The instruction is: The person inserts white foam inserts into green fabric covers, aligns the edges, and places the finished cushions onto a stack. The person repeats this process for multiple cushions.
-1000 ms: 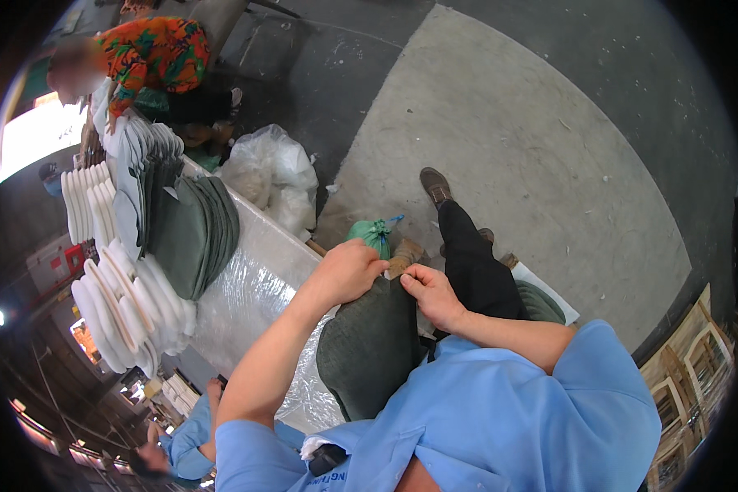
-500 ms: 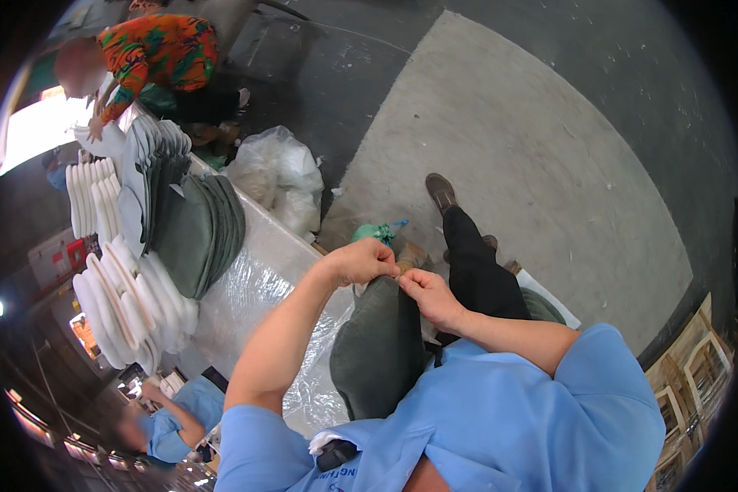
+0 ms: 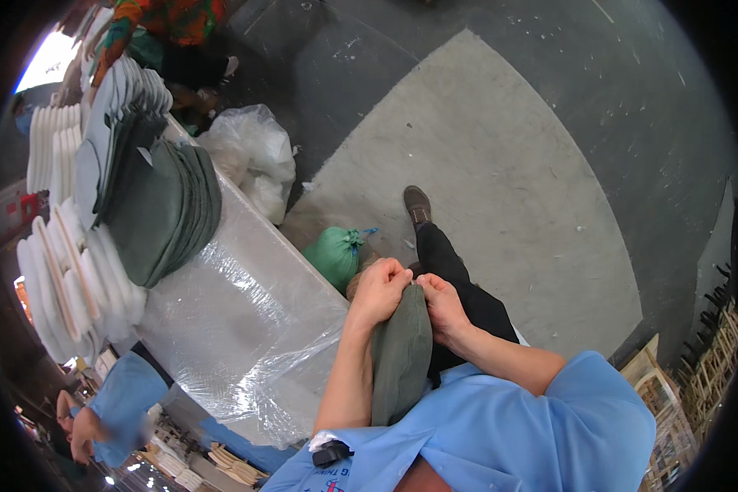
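Note:
A dark grey-green seat cushion point(image 3: 403, 357) stands on edge against my body, its narrow seamed side facing up. My left hand point(image 3: 379, 292) pinches its far tip with bent fingers. Close beside it, my right hand point(image 3: 442, 307) pinches the same tip from the other side, thumb and forefinger together. The fingertips of both hands nearly meet; whatever small part lies between them is too small to make out.
At my left is a plastic-wrapped table point(image 3: 213, 320) with stacked grey-green cushions point(image 3: 168, 217) and white foam pads point(image 3: 82, 275). A green sack point(image 3: 334, 256) and clear plastic bags point(image 3: 258, 152) sit on the floor beyond. Two people work nearby; wooden frames point(image 3: 664, 410) stand right.
The cushion has turned from showing its broad face to showing its narrow edge, and sits closer to my body. Both hands keep their pinch at its tip. My view has shifted, uncovering the green sack.

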Tool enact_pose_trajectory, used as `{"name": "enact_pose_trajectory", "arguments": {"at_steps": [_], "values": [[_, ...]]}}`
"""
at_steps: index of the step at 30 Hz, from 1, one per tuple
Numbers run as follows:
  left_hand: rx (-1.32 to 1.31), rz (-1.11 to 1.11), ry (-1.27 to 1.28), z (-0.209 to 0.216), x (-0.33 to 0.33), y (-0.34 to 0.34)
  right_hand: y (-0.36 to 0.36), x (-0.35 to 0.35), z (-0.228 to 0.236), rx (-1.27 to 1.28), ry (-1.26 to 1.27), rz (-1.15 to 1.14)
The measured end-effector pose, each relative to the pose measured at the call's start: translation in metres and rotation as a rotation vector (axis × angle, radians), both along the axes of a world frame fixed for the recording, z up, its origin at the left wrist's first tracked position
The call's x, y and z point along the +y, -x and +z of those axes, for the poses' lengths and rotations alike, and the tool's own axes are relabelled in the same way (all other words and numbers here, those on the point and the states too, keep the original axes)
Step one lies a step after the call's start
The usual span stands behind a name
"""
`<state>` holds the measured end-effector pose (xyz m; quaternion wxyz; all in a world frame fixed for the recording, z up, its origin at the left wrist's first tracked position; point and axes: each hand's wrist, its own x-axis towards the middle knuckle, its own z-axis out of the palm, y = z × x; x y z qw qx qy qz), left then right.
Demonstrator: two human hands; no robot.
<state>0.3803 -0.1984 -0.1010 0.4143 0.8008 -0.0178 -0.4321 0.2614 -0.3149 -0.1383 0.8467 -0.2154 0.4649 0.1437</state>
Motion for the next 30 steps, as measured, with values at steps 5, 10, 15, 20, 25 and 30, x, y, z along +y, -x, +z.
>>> {"name": "enact_pose_trajectory", "arguments": {"at_steps": [5, 10, 15, 20, 25, 30], "values": [[-0.048, 0.185, 0.024, -0.005, 0.019, 0.004, -0.023, 0.003, 0.000, 0.015, 0.003, 0.122], [-0.136, 0.241, 0.026, -0.013, 0.035, 0.006, -0.043, 0.009, -0.012, 0.006, -0.069, 0.273], [-0.114, 0.191, -0.058, -0.030, 0.040, 0.007, -0.038, 0.017, -0.021, 0.057, -0.143, 0.278], [-0.154, 0.010, -0.202, -0.017, -0.006, -0.009, -0.044, -0.019, 0.020, 0.106, -0.277, 0.320], [-0.222, 0.034, -0.147, -0.018, -0.001, 0.010, -0.033, -0.016, -0.024, -0.048, -0.299, 0.322], [-0.217, 0.156, -0.051, -0.023, 0.007, 0.016, -0.055, -0.003, -0.019, 0.089, -0.433, 0.223]]}}
